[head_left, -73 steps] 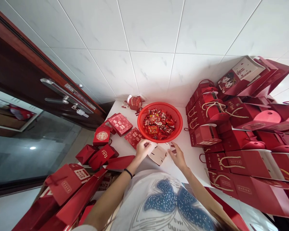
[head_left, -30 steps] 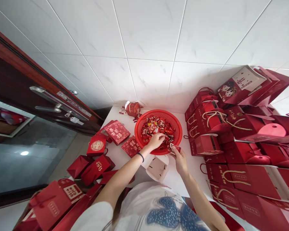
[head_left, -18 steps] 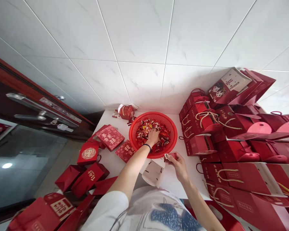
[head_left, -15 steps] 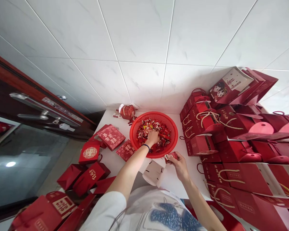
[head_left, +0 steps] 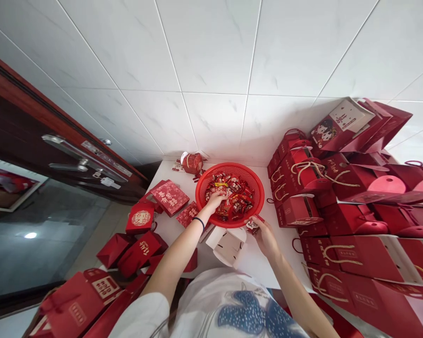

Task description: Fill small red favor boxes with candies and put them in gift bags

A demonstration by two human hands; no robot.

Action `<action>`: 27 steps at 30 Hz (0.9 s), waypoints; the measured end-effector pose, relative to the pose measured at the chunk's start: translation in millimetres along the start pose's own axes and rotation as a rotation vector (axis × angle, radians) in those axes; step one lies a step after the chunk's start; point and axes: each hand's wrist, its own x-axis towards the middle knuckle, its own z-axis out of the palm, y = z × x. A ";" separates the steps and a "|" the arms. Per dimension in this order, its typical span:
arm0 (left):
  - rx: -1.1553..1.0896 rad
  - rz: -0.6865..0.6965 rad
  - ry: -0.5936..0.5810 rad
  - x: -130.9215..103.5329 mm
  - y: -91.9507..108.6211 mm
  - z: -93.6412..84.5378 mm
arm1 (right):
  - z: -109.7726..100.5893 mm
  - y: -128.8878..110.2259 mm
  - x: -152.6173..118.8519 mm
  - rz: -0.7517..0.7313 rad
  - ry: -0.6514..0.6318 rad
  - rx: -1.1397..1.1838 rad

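Note:
A red mesh plastic basket (head_left: 201, 188) holds a heap of small wrapped candies (head_left: 241, 202), mostly red. My left hand (head_left: 216, 199) is inside it, fingers drawn together among the candies; what they pinch is hidden. Just outside the basket's near right rim, my right hand (head_left: 266, 237) is closed around a small red packet with white print (head_left: 253, 226). An opened box, pale inside (head_left: 227, 245), lies between my forearms, against the basket's near side.
A white table (head_left: 264, 267) carries these things. Printed red boxes (head_left: 169, 197) and a small red tub (head_left: 192, 163) stand to the left. Red gift bags (head_left: 139, 253) crowd the left side; stacked red gift boxes (head_left: 359, 253) fill the right. Behind is a tiled wall (head_left: 215, 117).
My left hand has shifted left and slightly up within the basket. My right hand, still holding the packet, has moved slightly up, closer to the rim. The view has turned a little left.

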 end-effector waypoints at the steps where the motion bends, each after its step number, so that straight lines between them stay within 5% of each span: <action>1: -0.031 -0.007 -0.014 -4.1 2.0 -0.6 | 1.1 -0.5 -0.5 0.022 -0.010 -0.001; 11: -0.163 0.128 -0.316 -75.5 29.9 16.4 | 14.4 -4.6 -4.7 0.068 -0.118 -0.048; 15: -0.076 0.276 -0.233 -103.9 25.0 30.8 | 15.7 2.2 -11.7 0.017 -0.137 -0.089; 21: -0.187 0.077 -0.237 -123.7 5.1 31.6 | 5.2 11.3 -25.9 0.019 -0.094 -0.060; 27: -0.042 0.264 -0.241 -145.9 0.1 28.9 | 0.8 14.5 -30.9 0.088 -0.137 0.003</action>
